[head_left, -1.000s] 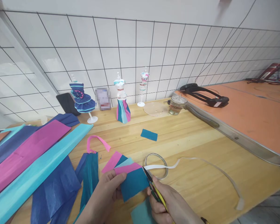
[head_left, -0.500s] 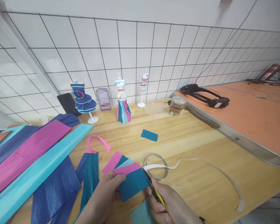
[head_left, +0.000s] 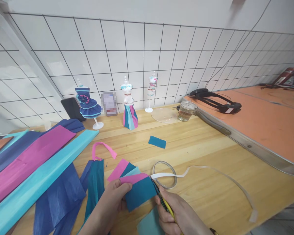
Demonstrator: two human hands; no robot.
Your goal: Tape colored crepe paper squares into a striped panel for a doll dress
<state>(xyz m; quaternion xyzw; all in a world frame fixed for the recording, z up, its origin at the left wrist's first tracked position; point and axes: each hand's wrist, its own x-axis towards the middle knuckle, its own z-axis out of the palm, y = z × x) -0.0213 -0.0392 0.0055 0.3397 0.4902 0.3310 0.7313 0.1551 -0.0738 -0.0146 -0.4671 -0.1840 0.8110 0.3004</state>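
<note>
Head view. I locate the striped panel (head_left: 140,194), made of overlapping pink, teal and light-blue pieces, above the near part of the worktop (head_left: 198,143), between the left hand (head_left: 119,195) and the right hand (head_left: 172,207). The left fingers are pinched together, thumb on top, gripping the panel at its near-left part. The right fingers are wrapped around the handles of the scissors (head_left: 167,206), the dark blades lying along the panel's right edge; I cannot tell how far the blades are parted.

A white strip (head_left: 183,173) extends from the panel's upper right corner across the ring (head_left: 175,172) and out over the worktop. A light-blue sheet (head_left: 150,223) lies below, partly hidden by the right hand. A small teal piece (head_left: 157,142) rests farther out, well apart from both hands.

Handling: I judge the panel to be light, thin and flexible, resembling crepe paper, with little risk of slipping but liable to crease or tear. The suitable hold is a flat, gentle pinch where the pieces overlap, clear of the blades. The scissors appear rigid and somewhat heavier; hold by the handles only. I rate the white strip as limp and possibly sticky; take it by the edges.
</note>
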